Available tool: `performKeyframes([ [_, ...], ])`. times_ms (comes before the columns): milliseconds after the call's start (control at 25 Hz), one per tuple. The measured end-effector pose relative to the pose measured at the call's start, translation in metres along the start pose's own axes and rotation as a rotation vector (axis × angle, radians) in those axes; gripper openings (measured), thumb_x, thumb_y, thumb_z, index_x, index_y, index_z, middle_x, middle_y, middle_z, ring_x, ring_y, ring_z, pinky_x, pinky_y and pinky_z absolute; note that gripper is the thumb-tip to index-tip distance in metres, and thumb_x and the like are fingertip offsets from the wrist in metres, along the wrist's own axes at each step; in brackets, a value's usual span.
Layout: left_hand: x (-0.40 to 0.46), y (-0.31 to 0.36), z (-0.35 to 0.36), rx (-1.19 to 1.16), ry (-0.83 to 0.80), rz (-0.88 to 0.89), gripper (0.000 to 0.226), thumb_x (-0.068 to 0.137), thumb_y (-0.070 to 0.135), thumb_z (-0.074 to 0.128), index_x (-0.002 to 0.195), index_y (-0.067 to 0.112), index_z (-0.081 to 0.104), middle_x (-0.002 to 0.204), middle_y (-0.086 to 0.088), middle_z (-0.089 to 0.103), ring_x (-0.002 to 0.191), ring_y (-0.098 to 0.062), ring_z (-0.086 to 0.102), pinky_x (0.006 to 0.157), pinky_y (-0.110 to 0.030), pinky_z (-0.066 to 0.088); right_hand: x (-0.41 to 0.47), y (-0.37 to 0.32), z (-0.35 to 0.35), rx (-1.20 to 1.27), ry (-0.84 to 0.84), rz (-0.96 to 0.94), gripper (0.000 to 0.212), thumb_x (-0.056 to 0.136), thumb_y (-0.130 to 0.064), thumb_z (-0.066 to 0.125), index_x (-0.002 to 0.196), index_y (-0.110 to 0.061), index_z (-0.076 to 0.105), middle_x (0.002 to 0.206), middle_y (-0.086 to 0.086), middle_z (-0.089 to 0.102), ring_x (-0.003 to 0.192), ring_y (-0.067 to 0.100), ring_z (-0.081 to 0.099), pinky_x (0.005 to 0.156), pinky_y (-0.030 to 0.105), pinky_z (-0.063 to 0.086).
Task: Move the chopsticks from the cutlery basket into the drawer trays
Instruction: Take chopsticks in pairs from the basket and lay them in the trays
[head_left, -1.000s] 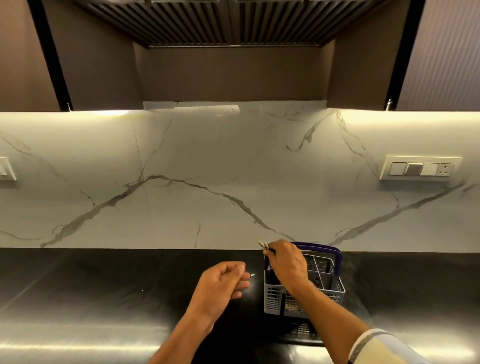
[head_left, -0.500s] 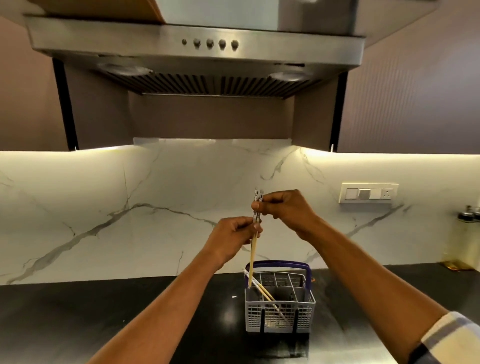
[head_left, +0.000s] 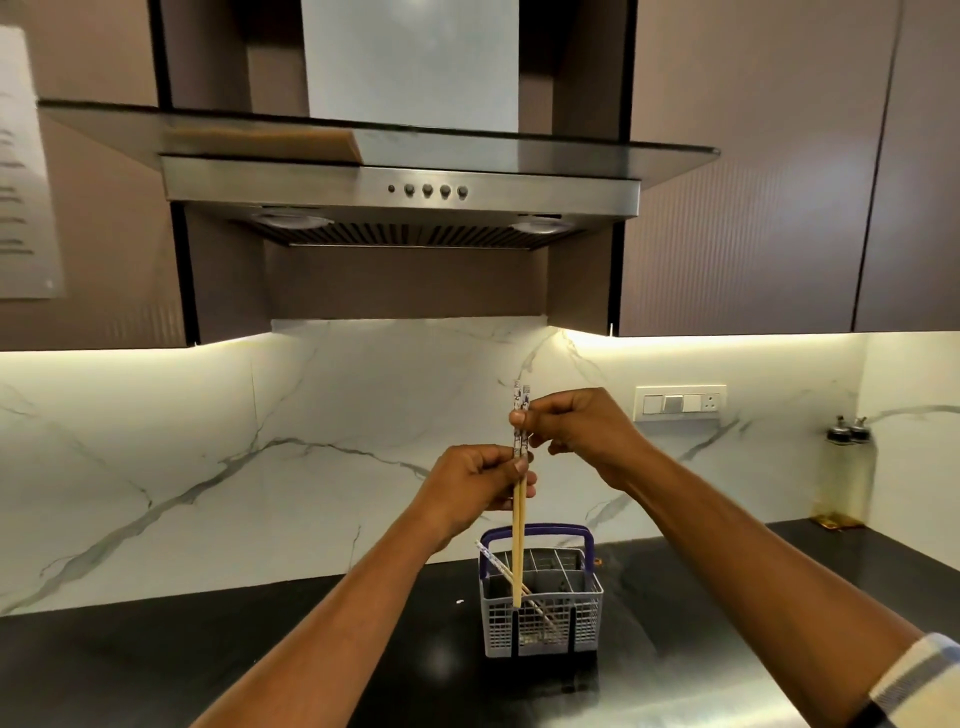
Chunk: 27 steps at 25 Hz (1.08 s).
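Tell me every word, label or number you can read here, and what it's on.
No text can be read.
Sheet on the left cabinet: lines of print, too blurred.
Chopsticks held in both hands: blue pattern on the tops, no legible words.
Hood buttons: no markings visible.
Wall switch panel: no labels visible.

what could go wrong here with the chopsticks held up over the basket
The pair is pinched only near its patterned top by both hands, left and right, so a stick could slip and drop. Its tips hang by the basket rim and may snag there or knock the chopstick leaning inside.
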<state>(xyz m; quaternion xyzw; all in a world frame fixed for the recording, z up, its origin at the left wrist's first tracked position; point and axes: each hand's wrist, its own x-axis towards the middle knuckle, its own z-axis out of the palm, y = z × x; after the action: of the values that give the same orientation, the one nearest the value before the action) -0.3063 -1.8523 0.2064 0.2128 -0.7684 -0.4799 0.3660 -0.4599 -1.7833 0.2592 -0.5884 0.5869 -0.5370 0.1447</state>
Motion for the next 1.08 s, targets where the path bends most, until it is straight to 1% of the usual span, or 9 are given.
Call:
performKeyframes([
  [240,-0.021,0.011,0.007,0.032,-0.022,-0.007,0.022,0.098,0.019,0.057,0.112,0.009,0.071,0.101,-0.009,0.078,0.089,-0.019,0.077,0.085,-0.032,0.061,-0.021,-0.012,-0.006,0.007,-0.008,0.013,0.011,0.088,-0.028,0.073,0.085,-0.019,0.076,0.08,-0.004,0.072,0.077,0.012,0.066,0.063,0.018,0.051],
  [440,-0.028,0.03,0.023,0.046,-0.009,-0.001,0.023,0.098,0.017,0.058,0.113,0.005,0.071,0.099,-0.013,0.077,0.088,-0.02,0.077,0.078,-0.025,0.062,-0.03,-0.017,-0.021,0.017,-0.018,-0.004,0.014,0.087,-0.031,0.073,0.087,-0.017,0.077,0.082,-0.001,0.072,0.078,0.014,0.067,0.063,0.019,0.052],
  [560,-0.031,0.037,0.035,0.003,0.045,-0.015,0.021,0.097,0.018,0.06,0.108,0.005,0.071,0.097,-0.014,0.077,0.087,-0.022,0.077,0.079,-0.03,0.062,-0.043,-0.015,-0.033,0.069,-0.03,-0.007,0.019,0.088,-0.033,0.071,0.095,-0.016,0.077,0.088,-0.001,0.073,0.08,0.013,0.068,0.065,0.019,0.053],
  [640,-0.034,0.034,0.045,-0.019,0.095,-0.034,0.02,0.097,0.018,0.06,0.108,0.006,0.072,0.096,-0.014,0.077,0.087,-0.023,0.077,0.081,-0.035,0.063,-0.062,0.001,-0.039,0.091,-0.029,0.01,0.021,0.09,-0.035,0.069,0.102,-0.019,0.076,0.092,-0.004,0.074,0.083,0.012,0.07,0.066,0.02,0.054],
  [760,-0.044,0.019,0.063,-0.064,0.138,-0.102,0.019,0.095,0.017,0.062,0.108,0.007,0.071,0.097,-0.014,0.077,0.087,-0.025,0.077,0.08,-0.035,0.063,-0.108,0.05,-0.036,0.119,-0.075,0.107,0.01,0.091,-0.034,0.067,0.097,-0.028,0.074,0.091,-0.005,0.077,0.082,0.01,0.073,0.068,0.02,0.057],
  [840,-0.052,0.009,0.076,-0.114,0.149,-0.16,0.019,0.094,0.014,0.062,0.11,0.005,0.07,0.097,-0.014,0.077,0.085,-0.023,0.077,0.076,-0.03,0.063,-0.139,0.084,-0.027,0.169,-0.129,0.204,0.012,0.092,-0.029,0.067,0.097,-0.022,0.076,0.091,-0.002,0.078,0.085,0.012,0.074,0.073,0.023,0.058],
  [880,-0.057,0.004,0.081,-0.129,0.149,-0.187,0.02,0.094,0.013,0.062,0.111,0.004,0.069,0.097,-0.014,0.077,0.085,-0.022,0.077,0.075,-0.029,0.063,-0.152,0.099,-0.02,0.189,-0.135,0.247,0.013,0.091,-0.026,0.068,0.098,-0.018,0.077,0.092,0.0,0.079,0.087,0.014,0.075,0.077,0.027,0.058],
  [960,-0.065,-0.01,0.093,-0.152,0.132,-0.24,0.019,0.095,0.012,0.06,0.111,0.004,0.068,0.098,-0.014,0.076,0.086,-0.021,0.077,0.077,-0.031,0.063,-0.171,0.123,-0.009,0.231,-0.141,0.305,0.015,0.092,-0.02,0.069,0.1,-0.012,0.077,0.094,0.004,0.078,0.09,0.019,0.075,0.082,0.034,0.06],
  [1080,-0.085,-0.041,0.112,-0.183,0.094,-0.331,0.022,0.097,0.012,0.059,0.115,0.002,0.067,0.102,-0.017,0.076,0.091,-0.024,0.076,0.08,-0.035,0.063,-0.198,0.148,0.003,0.291,-0.17,0.374,0.013,0.091,-0.017,0.07,0.097,-0.009,0.078,0.088,0.006,0.077,0.078,0.015,0.071,0.08,0.033,0.061],
])
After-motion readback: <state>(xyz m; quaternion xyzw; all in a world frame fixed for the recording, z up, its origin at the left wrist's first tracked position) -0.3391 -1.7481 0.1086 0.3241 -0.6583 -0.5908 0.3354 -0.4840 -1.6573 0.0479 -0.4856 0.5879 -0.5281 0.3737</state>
